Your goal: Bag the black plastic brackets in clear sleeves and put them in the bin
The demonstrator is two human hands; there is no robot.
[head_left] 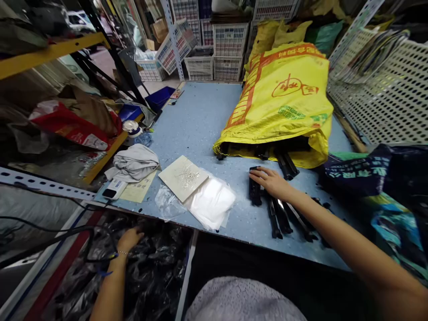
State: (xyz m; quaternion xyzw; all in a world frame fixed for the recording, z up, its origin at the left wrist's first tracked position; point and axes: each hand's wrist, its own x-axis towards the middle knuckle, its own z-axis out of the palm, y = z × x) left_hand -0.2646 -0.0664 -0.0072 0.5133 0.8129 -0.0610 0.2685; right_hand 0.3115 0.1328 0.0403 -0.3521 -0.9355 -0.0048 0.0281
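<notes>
My right hand (pixel 272 182) reaches over the blue worktop with its fingers laid across a short black part (pixel 255 191) and seems to grip it; the thumb is hidden. Beside and under that wrist lie several long black bar-like parts (pixel 282 216). More black parts (pixel 286 165) stick out of the mouth of a big yellow woven sack (pixel 284 102) lying on its side. At lower left, below the table edge, my left hand (pixel 129 240) is over a bin full of black pieces in clear plastic (pixel 150 267). Its fingers are blurred and partly hidden.
Left of centre, a pale square board (pixel 183 178) with small bits on it overlaps clear plastic bags (pixel 212 203). A grey cloth (pixel 135 162) and white device (pixel 114 189) lie further left. Dark printed sacks (pixel 361 178) and a perforated white basket (pixel 391 98) flank the right side.
</notes>
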